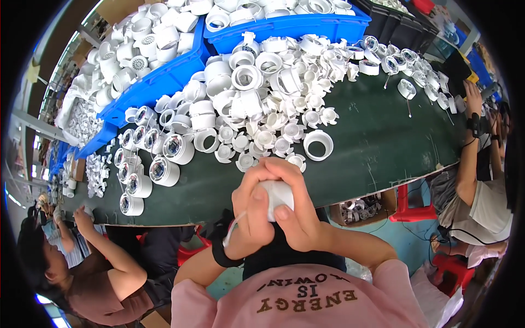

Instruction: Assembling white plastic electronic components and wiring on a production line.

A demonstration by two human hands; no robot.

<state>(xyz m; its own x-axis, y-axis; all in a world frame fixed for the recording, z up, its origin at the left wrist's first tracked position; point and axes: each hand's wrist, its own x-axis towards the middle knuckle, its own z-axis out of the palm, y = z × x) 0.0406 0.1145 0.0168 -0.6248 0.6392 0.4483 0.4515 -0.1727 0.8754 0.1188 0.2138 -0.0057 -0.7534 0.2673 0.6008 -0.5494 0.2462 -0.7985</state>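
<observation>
Both my hands are wrapped around a rounded white plastic housing [279,197], held just off the table's near edge. My left hand [252,210] grips its left side, and my right hand [299,210] closes on the other side with the thumb pressed to it. A thin white cord [234,228] hangs down by my left wrist; its upper end is hidden at the fingers. Just beyond my fingertips lie small white petal-edged cups [265,138] and a loose white ring [318,145]. White cylindrical units with dark, shiny faces [164,172] stand to the left.
Blue bins [290,28] full of white housings line the far side of the green table [377,131]. Round units with wires [407,88] lie at the right. A parts carton [363,210] and red stool [407,205] sit below. People work at left and right.
</observation>
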